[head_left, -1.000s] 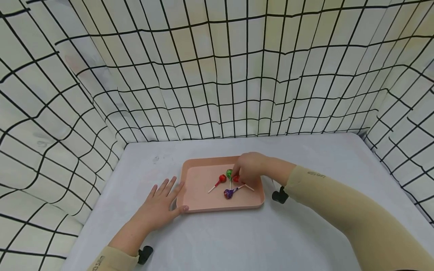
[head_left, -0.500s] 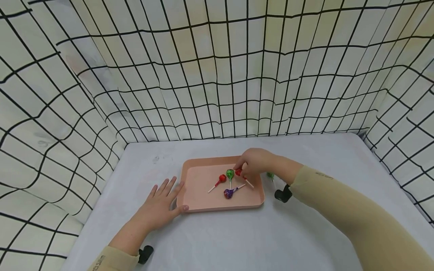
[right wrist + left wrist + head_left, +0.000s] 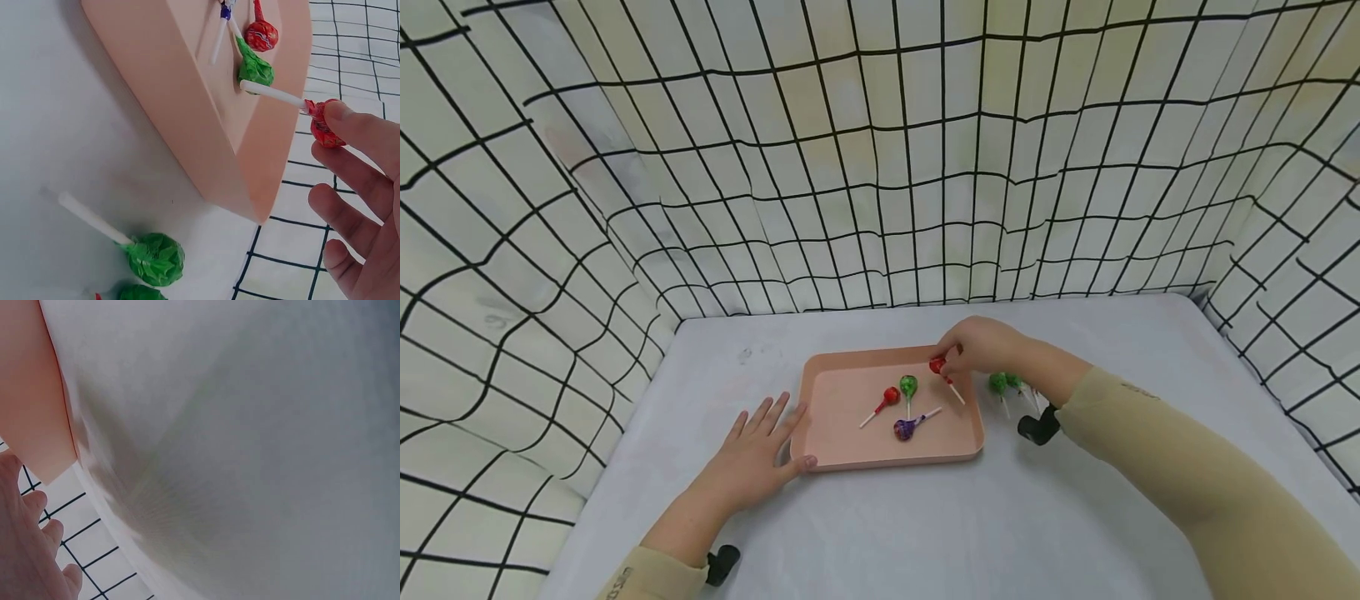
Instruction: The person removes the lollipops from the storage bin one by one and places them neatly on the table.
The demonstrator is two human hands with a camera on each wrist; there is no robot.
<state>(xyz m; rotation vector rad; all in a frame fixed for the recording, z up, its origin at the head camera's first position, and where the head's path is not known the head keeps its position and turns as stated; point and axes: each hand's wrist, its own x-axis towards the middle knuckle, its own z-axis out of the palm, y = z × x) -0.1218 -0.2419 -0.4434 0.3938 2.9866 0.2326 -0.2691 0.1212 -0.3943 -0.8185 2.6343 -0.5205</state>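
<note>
In the head view my right hand (image 3: 987,343) pinches a red lollipop (image 3: 937,365) by its wrapped head, over the right back part of a peach-pink tray (image 3: 835,437). Its white stick points down toward the tray's front. The right wrist view has the held lollipop (image 3: 326,132) between thumb and forefinger, other fingers loosely bent. Inside the tray lie another red lollipop (image 3: 891,396), a green lollipop (image 3: 908,385) and a purple lollipop (image 3: 904,429). My left hand (image 3: 748,458), fingers spread, touches the tray's left edge.
Right of the tray, partly behind my right forearm, green lollipops (image 3: 997,382) lie on the white-covered table (image 3: 865,533). A sliver of red shows beside them in the right wrist view. Black-gridded white cloth walls (image 3: 925,200) stand behind and at both sides.
My right hand has lifted the red lollipop from beside the green one and carried it right and back. Green lollipops beyond the tray came into sight. The left hand stays put.
</note>
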